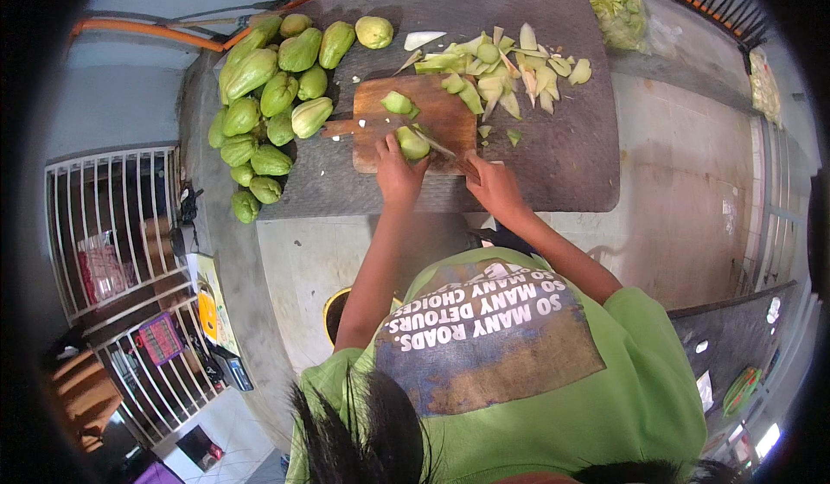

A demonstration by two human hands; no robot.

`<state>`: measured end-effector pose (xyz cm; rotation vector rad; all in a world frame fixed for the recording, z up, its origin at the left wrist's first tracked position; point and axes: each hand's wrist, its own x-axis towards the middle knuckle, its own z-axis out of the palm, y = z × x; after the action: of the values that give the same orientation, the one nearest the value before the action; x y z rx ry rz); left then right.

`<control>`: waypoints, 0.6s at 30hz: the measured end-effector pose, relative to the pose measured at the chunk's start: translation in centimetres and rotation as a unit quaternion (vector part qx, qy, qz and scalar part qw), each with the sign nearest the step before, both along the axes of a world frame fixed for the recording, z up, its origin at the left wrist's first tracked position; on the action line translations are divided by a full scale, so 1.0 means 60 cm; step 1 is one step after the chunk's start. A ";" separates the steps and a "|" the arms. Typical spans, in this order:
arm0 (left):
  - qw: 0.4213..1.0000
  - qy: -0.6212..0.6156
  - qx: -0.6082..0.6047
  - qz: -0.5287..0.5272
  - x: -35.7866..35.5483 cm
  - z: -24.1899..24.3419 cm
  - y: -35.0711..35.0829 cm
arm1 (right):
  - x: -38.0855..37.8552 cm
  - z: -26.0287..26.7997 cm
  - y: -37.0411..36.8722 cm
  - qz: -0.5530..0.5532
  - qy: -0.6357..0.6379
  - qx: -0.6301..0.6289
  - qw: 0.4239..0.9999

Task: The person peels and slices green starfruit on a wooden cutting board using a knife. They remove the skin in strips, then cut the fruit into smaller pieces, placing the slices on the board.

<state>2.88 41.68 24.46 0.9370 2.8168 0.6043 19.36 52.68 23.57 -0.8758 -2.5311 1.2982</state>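
Note:
On a wooden cutting board (373, 95) with a handle, my left hand (399, 173) holds a piece of chayote (413, 143) by its lower left side. My right hand (491, 182) grips a knife (436, 145) by its dark handle, and the blade lies against the right side of that piece. Another pale green chayote piece (396, 102) rests above it on the board. Peelings and offcuts (493, 69) lie over the board's upper right corner and on the dark table beyond. Small white bits are scattered near the board's handle.
Several whole chayotes (251, 72) are heaped along the left side of the dark table (564, 160). A clear plastic bag of cut pieces (613, 11) stands beyond its upper right corner. A yellow-rimmed container (329, 315) is below, near my left forearm.

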 end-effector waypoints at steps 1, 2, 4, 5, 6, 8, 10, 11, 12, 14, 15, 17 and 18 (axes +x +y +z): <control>1.000 -0.007 -0.001 -0.004 -0.002 -0.003 0.001 | 0.005 0.001 -0.003 -0.004 -0.003 0.005 1.000; 1.000 -0.004 0.004 -0.007 -0.003 -0.006 0.001 | 0.011 0.002 -0.007 0.003 -0.010 0.009 1.000; 1.000 -0.021 0.005 -0.012 -0.006 -0.009 -0.001 | 0.020 0.002 -0.012 0.018 -0.027 0.021 0.999; 1.000 -0.019 -0.002 -0.014 -0.007 -0.010 -0.002 | 0.021 0.002 -0.014 0.019 -0.025 0.024 0.999; 1.000 -0.015 -0.008 -0.015 -0.008 -0.009 -0.002 | 0.022 0.003 -0.015 0.021 -0.025 0.029 0.999; 0.999 -0.020 -0.021 -0.015 -0.011 -0.006 -0.002 | 0.021 0.004 -0.018 0.017 -0.016 0.039 0.999; 0.998 -0.045 -0.037 -0.008 -0.013 -0.003 0.000 | 0.018 0.007 -0.019 0.007 0.000 0.050 0.999; 0.998 -0.044 -0.037 -0.012 -0.014 -0.001 0.002 | 0.016 0.009 -0.019 0.008 -0.005 0.050 0.999; 0.998 -0.050 -0.042 -0.014 -0.014 -0.001 0.003 | 0.014 0.011 -0.020 0.008 -0.008 0.049 0.999; 0.998 -0.045 -0.029 -0.022 -0.012 0.000 0.004 | 0.007 0.017 -0.019 0.010 -0.015 0.044 0.999; 0.999 -0.035 -0.011 -0.030 -0.009 -0.001 0.005 | 0.003 0.020 -0.017 0.012 -0.019 0.040 0.999; 0.999 -0.013 0.016 -0.040 -0.003 -0.004 0.004 | -0.008 0.025 -0.011 0.018 -0.028 0.029 0.999; 0.999 0.000 0.025 -0.044 -0.001 -0.006 0.003 | -0.016 0.026 -0.006 0.022 -0.034 0.022 0.999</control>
<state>2.81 41.87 24.13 1.0618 2.7556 0.6662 18.40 52.32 25.12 -0.8744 -2.6338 1.2413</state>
